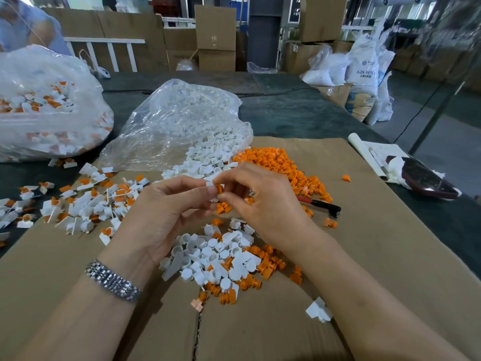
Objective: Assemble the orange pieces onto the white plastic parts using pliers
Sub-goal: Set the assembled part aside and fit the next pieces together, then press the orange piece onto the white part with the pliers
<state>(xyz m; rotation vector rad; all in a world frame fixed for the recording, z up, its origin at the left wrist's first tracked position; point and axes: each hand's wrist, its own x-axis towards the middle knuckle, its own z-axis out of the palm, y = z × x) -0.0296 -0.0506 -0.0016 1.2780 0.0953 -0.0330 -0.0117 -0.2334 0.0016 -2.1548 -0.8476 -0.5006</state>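
Sitting at the far left of the desk [299, 110], a clear bag of assembled pieces [44, 105] is bulging, with finished white-and-orange parts [86, 201] spreading over the cardboard sheet [377, 243] beside it. The left hand [166, 212], wearing a metal watch [112, 280], is pinching a white plastic part [211, 184] between curled fingers. The right hand [265, 201] is meeting it, its fingers curling around an orange piece [219, 189] pressed against that part. Loose white and orange pieces [221, 261] are lying below the hands. The pliers [318, 204] are resting on the cardboard just right of the right hand, untouched.
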